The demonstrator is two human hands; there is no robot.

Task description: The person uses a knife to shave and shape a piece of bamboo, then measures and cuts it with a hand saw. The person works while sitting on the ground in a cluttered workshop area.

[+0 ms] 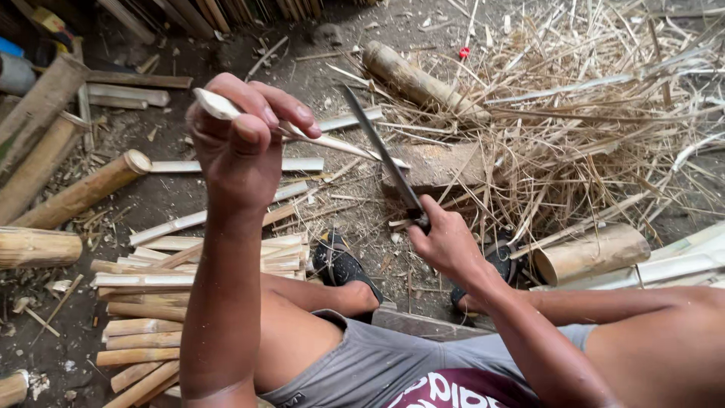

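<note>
Left hand (242, 143): fingers (276, 113) curled tight around a thin pale bamboo sliver (332, 142), gripped near its upper end and held raised above the knees, the tapered length slanting away to the right. Right hand (445, 242): fingers closed on the handle of a long dark-bladed knife (381, 151), the blade angled up and meeting the sliver near its far end. Judged light, stiff along the grain, thin enough to snap or splinter; best held near the thicker end, away from the edge. Split bamboo slats (196, 264) lie stacked on the dirt floor (189, 196); dry shavings (589, 128) heaped right.
</note>
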